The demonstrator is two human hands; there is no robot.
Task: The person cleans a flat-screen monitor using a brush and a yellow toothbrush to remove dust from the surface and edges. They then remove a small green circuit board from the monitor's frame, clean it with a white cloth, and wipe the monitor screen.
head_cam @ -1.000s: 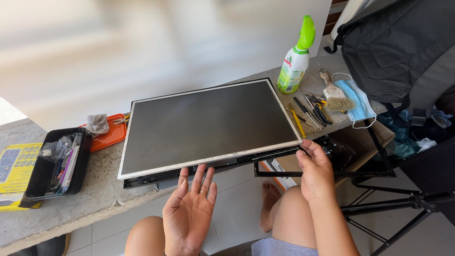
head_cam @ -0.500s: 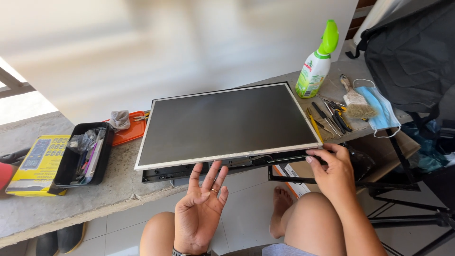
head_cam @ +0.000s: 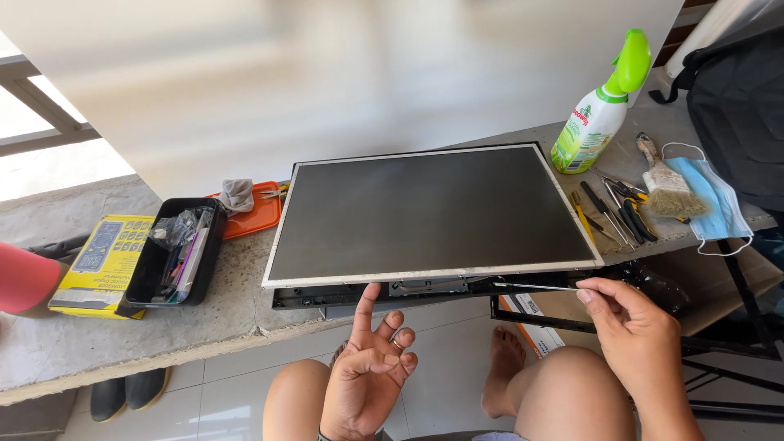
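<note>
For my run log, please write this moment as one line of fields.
left hand: open, palm up, below flat screen panel | right hand: pinching thin rod at panel's front edge | panel: flat on stone counter

Left hand (head_cam: 367, 376) half-curled, right hand (head_cam: 633, 335) pinching.

One screen panel (head_cam: 433, 214), one spray bottle (head_cam: 599, 114), one brush (head_cam: 663, 181), two hands (head_cam: 367, 377).

Things on the stone ledge, beside the work

At the upper right stands a green-topped spray bottle (head_cam: 600, 110); below it lie a paint brush (head_cam: 665, 186), a blue face mask (head_cam: 709, 200) and some pliers (head_cam: 621, 212). At the left sit a black tray (head_cam: 175, 249), an orange lid (head_cam: 257, 214) and a yellow box (head_cam: 106, 257).
</note>
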